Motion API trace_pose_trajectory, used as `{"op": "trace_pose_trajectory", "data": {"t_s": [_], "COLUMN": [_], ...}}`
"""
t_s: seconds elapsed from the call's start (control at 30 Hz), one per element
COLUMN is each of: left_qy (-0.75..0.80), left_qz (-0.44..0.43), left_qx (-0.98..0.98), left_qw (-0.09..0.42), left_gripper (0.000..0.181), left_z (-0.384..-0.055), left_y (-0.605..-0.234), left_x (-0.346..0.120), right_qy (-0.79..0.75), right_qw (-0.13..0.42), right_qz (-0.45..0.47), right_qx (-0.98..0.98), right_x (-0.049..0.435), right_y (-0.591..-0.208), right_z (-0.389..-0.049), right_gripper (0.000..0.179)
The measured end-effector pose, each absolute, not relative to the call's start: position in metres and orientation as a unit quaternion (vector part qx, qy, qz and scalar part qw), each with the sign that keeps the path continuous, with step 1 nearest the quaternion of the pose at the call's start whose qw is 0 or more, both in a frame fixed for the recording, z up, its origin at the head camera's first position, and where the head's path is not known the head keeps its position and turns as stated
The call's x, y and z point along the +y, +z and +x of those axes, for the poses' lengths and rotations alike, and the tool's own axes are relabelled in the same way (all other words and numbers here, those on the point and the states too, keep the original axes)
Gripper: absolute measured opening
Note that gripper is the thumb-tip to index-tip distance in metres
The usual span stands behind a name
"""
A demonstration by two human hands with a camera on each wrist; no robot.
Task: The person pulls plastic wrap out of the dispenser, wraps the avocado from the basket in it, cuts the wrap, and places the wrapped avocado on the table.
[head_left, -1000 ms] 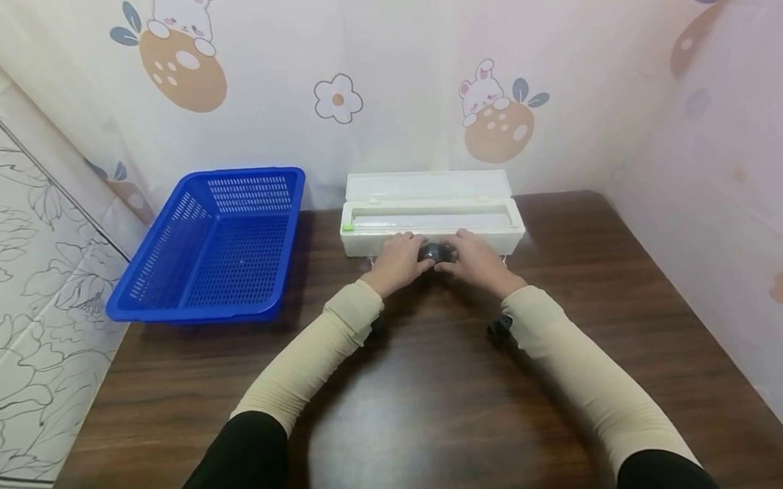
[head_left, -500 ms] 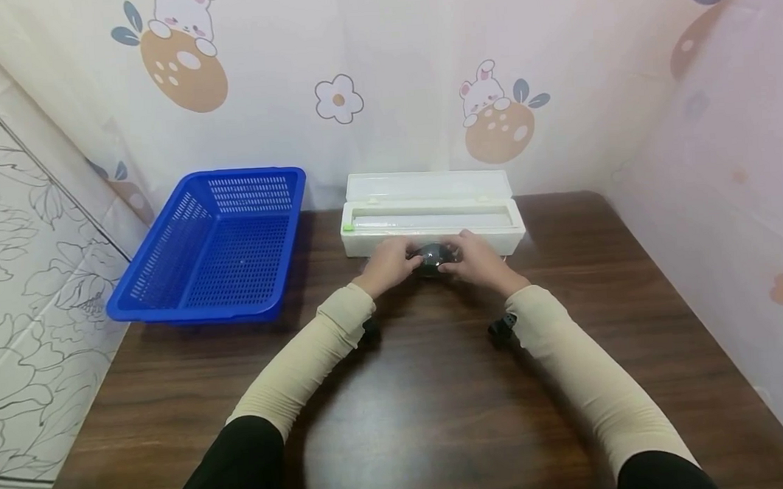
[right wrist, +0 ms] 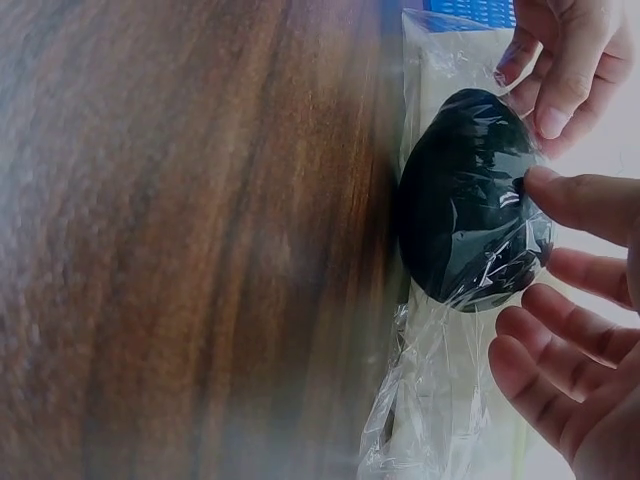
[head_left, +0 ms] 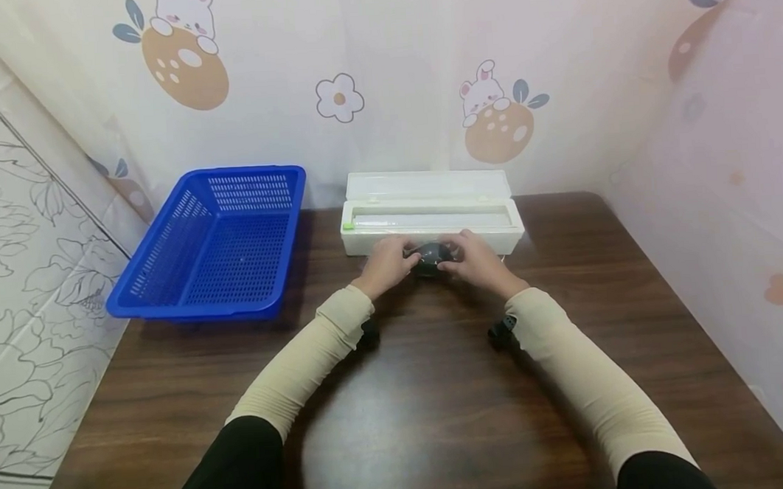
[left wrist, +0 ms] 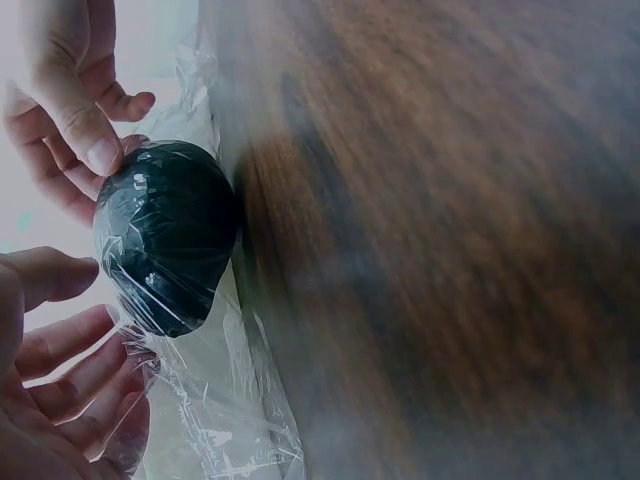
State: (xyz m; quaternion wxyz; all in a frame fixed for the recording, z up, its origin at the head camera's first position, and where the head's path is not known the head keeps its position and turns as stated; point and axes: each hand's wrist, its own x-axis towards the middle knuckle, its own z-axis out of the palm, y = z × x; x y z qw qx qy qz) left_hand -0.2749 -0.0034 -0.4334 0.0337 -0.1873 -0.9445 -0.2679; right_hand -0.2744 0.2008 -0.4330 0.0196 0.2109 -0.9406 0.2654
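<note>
A dark, egg-shaped object, wrapped in clear plastic film, is between the two hands at the front of a white cling film dispenser. The right hand has its thumb and index finger against one end of the object. At the other end, the left hand curls its fingers on the loose film, its thumb close by the object. In the left wrist view the film stretches over the left hand's fingers. The dispenser's lid stands open, a film roll showing inside.
A blue plastic basket stands at the back left of the brown wooden table. Patterned curtains hang behind and on both sides. A small green slider sits at the dispenser's left end.
The left hand has shifted a little left and toward the person. The dark object has come slightly nearer and shows more between the hands. The right hand has barely moved.
</note>
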Motion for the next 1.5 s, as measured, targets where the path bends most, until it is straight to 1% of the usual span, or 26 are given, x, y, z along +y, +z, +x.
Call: {"op": "trace_pose_trajectory", "data": {"t_s": [0.33, 1.03, 1.5], "left_qy": [-0.271, -0.275, -0.29], "left_qz": [-0.192, -0.187, -0.187], "left_qx": [-0.943, -0.942, -0.937], "left_qw": [0.033, 0.047, 0.059], "left_gripper": [0.025, 0.025, 0.024], "left_z": [-0.275, -0.2747, -0.2733], "left_y": [-0.438, -0.4358, -0.4358], "left_x": [-0.0047, -0.0066, -0.0066], "right_qy": [0.272, 0.267, 0.256], "right_qw": [0.016, 0.015, 0.012], "right_qz": [0.204, 0.218, 0.216], "right_qx": [-0.941, -0.939, -0.942], "right_x": [0.2006, 0.2058, 0.2052], "right_y": [-0.4343, -0.4299, -0.4271], "right_z": [-0.2737, -0.2768, -0.276], "right_gripper": [0.046, 0.037, 0.038]}}
